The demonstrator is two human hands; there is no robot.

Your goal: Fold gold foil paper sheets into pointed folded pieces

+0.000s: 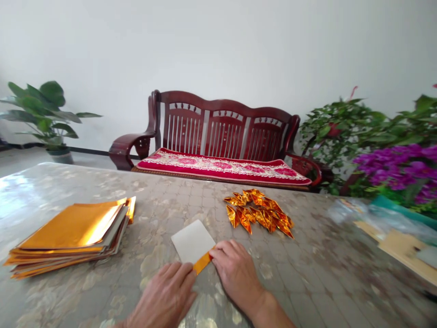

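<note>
A sheet of gold foil paper (193, 241) lies on the table with its pale back up. Its near edge is folded over, so a narrow gold strip shows between my hands. My left hand (167, 291) pinches the left end of that fold, and my right hand (235, 271) pinches the right end; the fingertips press at the strip. A stack of gold foil sheets (73, 225) lies to the left. Beyond my right hand sits a cluster of folded gold foil pieces (261, 212) with pointed ends.
The table (164, 193) has a patterned, glossy cover. At its right side lie a clear plastic bag (351, 212) and a tan board (399, 248). Behind stands a dark red wooden bench (223, 125). Plants flank it: a potted plant (51, 114) at left, purple flowers (399, 166) at right.
</note>
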